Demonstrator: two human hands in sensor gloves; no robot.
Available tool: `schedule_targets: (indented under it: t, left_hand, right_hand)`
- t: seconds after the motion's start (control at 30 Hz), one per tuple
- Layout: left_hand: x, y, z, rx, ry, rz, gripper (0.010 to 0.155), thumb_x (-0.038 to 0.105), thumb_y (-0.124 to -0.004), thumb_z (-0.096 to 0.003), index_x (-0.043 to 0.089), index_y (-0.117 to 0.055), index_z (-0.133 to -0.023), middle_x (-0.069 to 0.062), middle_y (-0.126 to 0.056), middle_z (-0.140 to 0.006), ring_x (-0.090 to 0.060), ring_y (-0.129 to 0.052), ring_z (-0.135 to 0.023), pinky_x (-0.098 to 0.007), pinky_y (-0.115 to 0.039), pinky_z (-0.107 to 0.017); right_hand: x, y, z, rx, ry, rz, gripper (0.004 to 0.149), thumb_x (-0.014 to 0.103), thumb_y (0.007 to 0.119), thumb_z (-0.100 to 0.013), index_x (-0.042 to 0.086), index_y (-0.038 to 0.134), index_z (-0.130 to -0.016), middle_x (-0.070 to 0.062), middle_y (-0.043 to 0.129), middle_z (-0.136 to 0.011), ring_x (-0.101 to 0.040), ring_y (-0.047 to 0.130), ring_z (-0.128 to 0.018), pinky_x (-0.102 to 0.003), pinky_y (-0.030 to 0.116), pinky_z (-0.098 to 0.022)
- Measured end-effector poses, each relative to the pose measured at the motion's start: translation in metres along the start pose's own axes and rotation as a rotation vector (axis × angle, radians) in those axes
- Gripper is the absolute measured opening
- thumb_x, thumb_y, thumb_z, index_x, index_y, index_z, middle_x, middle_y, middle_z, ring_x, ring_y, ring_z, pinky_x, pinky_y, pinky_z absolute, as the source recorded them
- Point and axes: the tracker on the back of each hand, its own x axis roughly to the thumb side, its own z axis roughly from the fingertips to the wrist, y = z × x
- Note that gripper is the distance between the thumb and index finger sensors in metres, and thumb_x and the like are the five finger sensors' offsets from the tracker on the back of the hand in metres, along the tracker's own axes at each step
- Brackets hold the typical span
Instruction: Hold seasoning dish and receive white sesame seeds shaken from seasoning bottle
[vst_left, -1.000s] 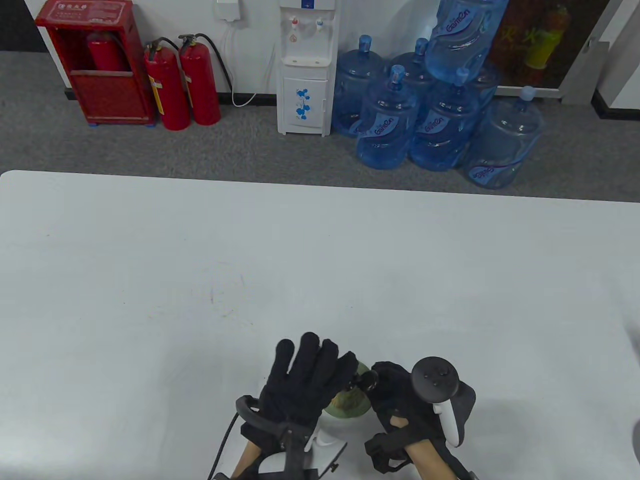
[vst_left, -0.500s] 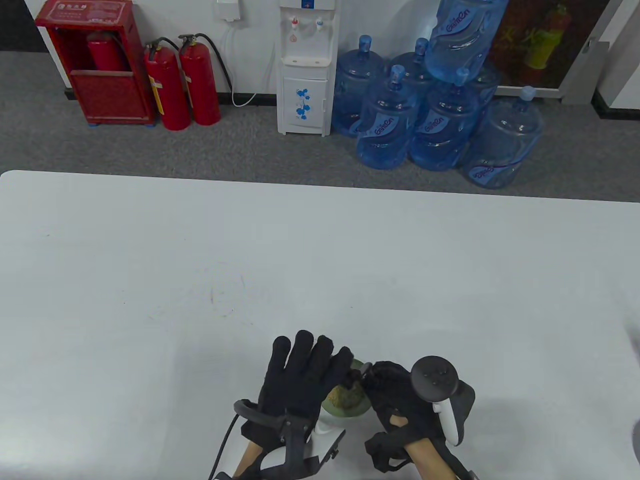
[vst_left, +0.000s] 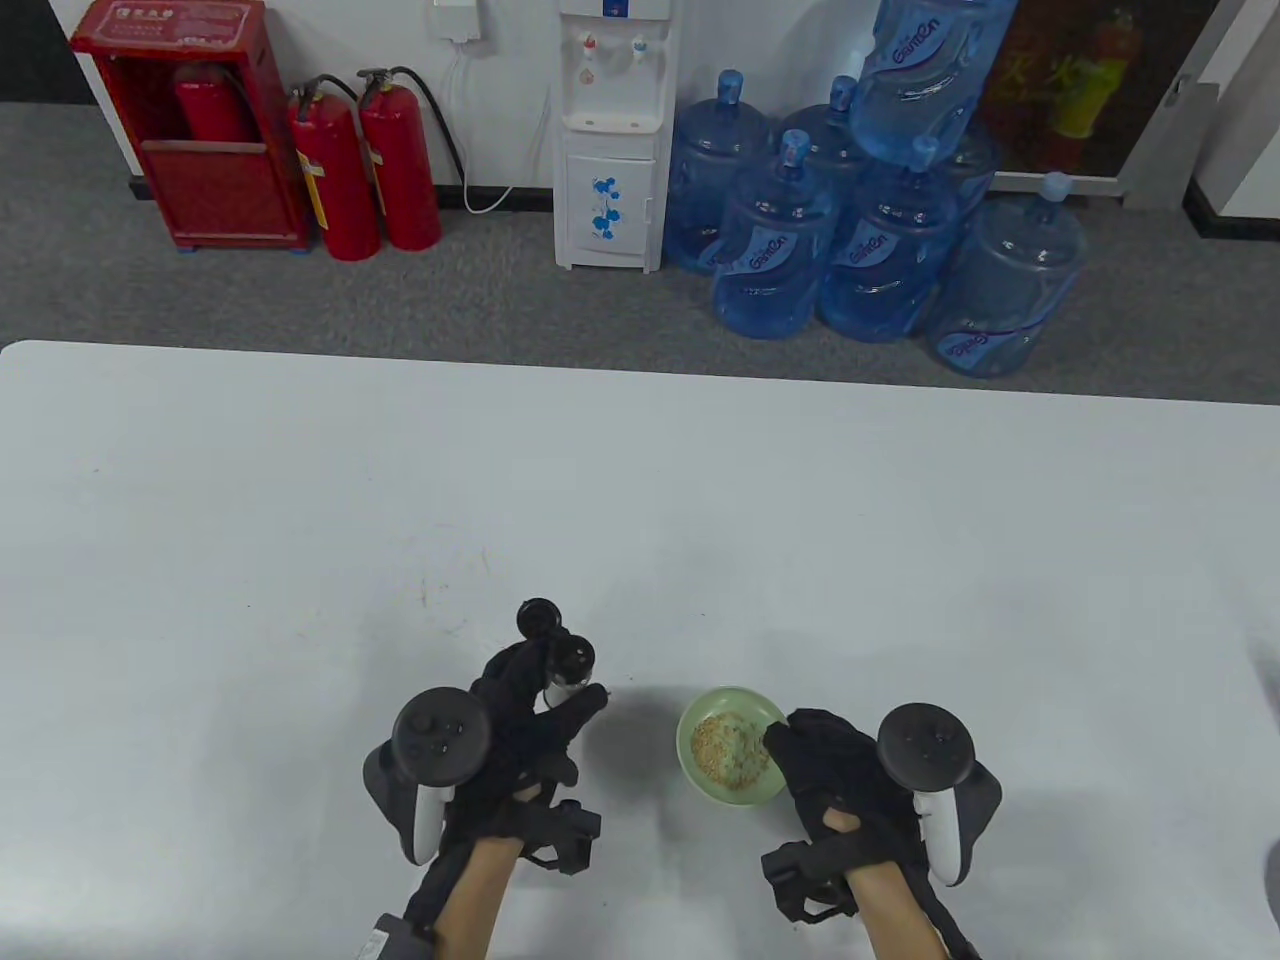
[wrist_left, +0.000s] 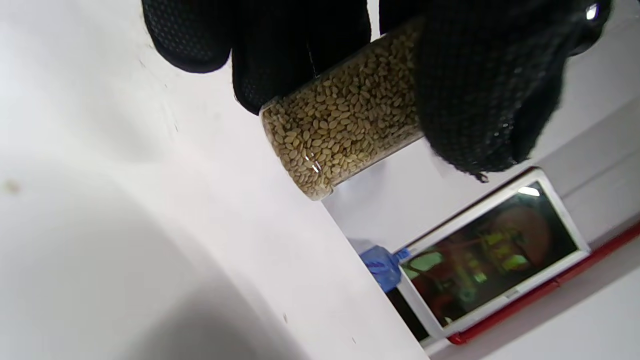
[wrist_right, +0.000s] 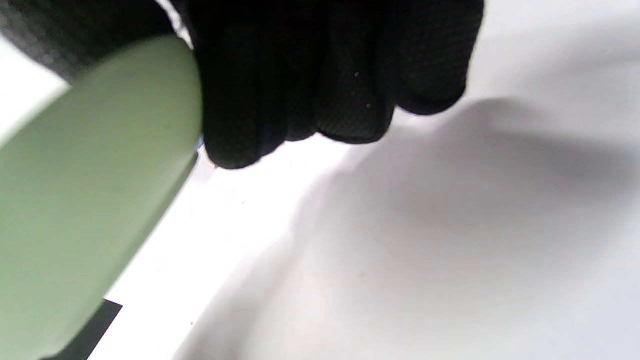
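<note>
A small green seasoning dish (vst_left: 729, 745) with a layer of sesame seeds in it is near the table's front edge. My right hand (vst_left: 840, 780) grips its right rim; in the right wrist view the fingers (wrist_right: 320, 90) curl against the dish's green underside (wrist_right: 85, 200), which is off the table. My left hand (vst_left: 520, 710) is to the left of the dish and grips a clear seasoning bottle (vst_left: 565, 670) with a black cap. The left wrist view shows the bottle (wrist_left: 345, 115) full of sesame seeds between my gloved fingers (wrist_left: 480, 85).
The white table (vst_left: 640, 500) stretches far beyond both hands. Past its far edge stand fire extinguishers (vst_left: 365, 165), a water dispenser (vst_left: 612, 135) and several blue water jugs (vst_left: 860, 220) on the floor.
My two hands have moved apart: the left hand drew away to the left with the bottle, uncovering the dish. The dish now shows seeds and sits further right in my right hand.
</note>
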Motion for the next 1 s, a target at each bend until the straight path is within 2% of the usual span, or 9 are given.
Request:
schedule_targets:
  t: [0.1, 0.23, 0.4, 0.57, 0.63, 0.7, 0.8, 0.87, 1.0]
  left_hand:
    - [-0.001, -0.002, -0.018, 0.038, 0.054, -0.078, 0.067, 0.049, -0.103, -0.0344, 0.046, -0.074, -0.095, 0.016, -0.079, -0.099, -0.024, -0.086, -0.094, -0.054, -0.066, -0.075]
    - [-0.007, -0.013, -0.035, 0.028, 0.131, -0.131, 0.068, 0.051, -0.103, -0.0341, 0.047, -0.073, -0.095, 0.018, -0.082, -0.099, -0.023, -0.084, -0.098, -0.056, -0.062, -0.078]
    - [-0.014, -0.022, -0.045, 0.038, 0.201, -0.208, 0.069, 0.049, -0.104, -0.0330, 0.046, -0.074, -0.095, 0.019, -0.084, -0.098, -0.022, -0.085, -0.099, -0.058, -0.060, -0.079]
    - [-0.018, -0.023, -0.048, 0.014, 0.247, -0.200, 0.070, 0.050, -0.102, -0.0354, 0.047, -0.070, -0.097, 0.020, -0.081, -0.101, -0.024, -0.081, -0.102, -0.058, -0.056, -0.081]
    - [-0.019, -0.024, -0.048, -0.018, 0.250, -0.187, 0.073, 0.051, -0.101, -0.0367, 0.044, -0.066, -0.100, 0.018, -0.077, -0.103, -0.027, -0.078, -0.104, -0.059, -0.054, -0.082]
    - [-0.021, -0.026, -0.046, -0.076, 0.240, -0.156, 0.087, 0.055, -0.098, -0.0369, 0.037, -0.053, -0.108, 0.011, -0.061, -0.113, -0.032, -0.066, -0.108, -0.061, -0.047, -0.083]
    - [-0.024, -0.025, -0.037, -0.106, 0.232, -0.110, 0.101, 0.061, -0.095, -0.0351, 0.027, -0.041, -0.113, 0.000, -0.044, -0.118, -0.039, -0.053, -0.111, -0.062, -0.039, -0.083]
    - [-0.025, -0.021, -0.027, -0.095, 0.204, -0.080, 0.104, 0.061, -0.095, -0.0337, 0.024, -0.040, -0.114, -0.004, -0.041, -0.118, -0.042, -0.052, -0.110, -0.064, -0.038, -0.081]
    - [-0.024, -0.007, -0.002, -0.086, 0.137, -0.145, 0.107, 0.066, -0.093, -0.0327, 0.020, -0.039, -0.114, -0.008, -0.038, -0.118, -0.044, -0.049, -0.110, -0.065, -0.038, -0.080]
  right_hand:
    - [-0.001, -0.003, -0.002, -0.002, 0.010, -0.011, 0.042, 0.051, 0.089, -0.043, 0.014, 0.098, -0.061, 0.002, 0.082, -0.094, -0.024, 0.090, -0.079, -0.040, 0.081, -0.057]
    - [-0.003, -0.006, -0.002, -0.008, 0.013, -0.028, 0.043, 0.051, 0.089, -0.043, 0.014, 0.098, -0.061, 0.002, 0.082, -0.094, -0.024, 0.090, -0.079, -0.040, 0.081, -0.057]
    - [-0.002, -0.009, -0.004, -0.010, 0.018, -0.042, 0.043, 0.051, 0.089, -0.043, 0.014, 0.098, -0.061, 0.002, 0.082, -0.094, -0.024, 0.090, -0.079, -0.040, 0.081, -0.057]
    - [-0.003, -0.006, -0.005, -0.003, 0.027, -0.035, 0.043, 0.052, 0.089, -0.043, 0.014, 0.098, -0.061, 0.002, 0.082, -0.094, -0.024, 0.090, -0.079, -0.040, 0.081, -0.057]
    - [-0.003, -0.006, -0.005, -0.005, 0.030, -0.028, 0.042, 0.052, 0.089, -0.043, 0.014, 0.098, -0.061, 0.002, 0.082, -0.094, -0.024, 0.090, -0.079, -0.040, 0.081, -0.057]
    - [-0.004, -0.006, -0.005, -0.008, 0.035, -0.029, 0.042, 0.052, 0.088, -0.043, 0.014, 0.098, -0.061, 0.002, 0.082, -0.094, -0.024, 0.090, -0.079, -0.040, 0.081, -0.057]
    - [-0.005, -0.008, -0.004, -0.013, 0.034, -0.038, 0.043, 0.052, 0.089, -0.043, 0.014, 0.098, -0.061, 0.002, 0.082, -0.094, -0.024, 0.090, -0.079, -0.040, 0.081, -0.057]
    - [-0.006, -0.011, -0.004, -0.018, 0.033, -0.046, 0.042, 0.051, 0.089, -0.043, 0.014, 0.098, -0.061, 0.002, 0.082, -0.094, -0.024, 0.090, -0.079, -0.040, 0.081, -0.057]
    - [-0.008, -0.013, -0.005, -0.028, 0.044, -0.056, 0.042, 0.051, 0.090, -0.043, 0.013, 0.098, -0.060, 0.002, 0.082, -0.093, -0.024, 0.091, -0.079, -0.040, 0.081, -0.057]
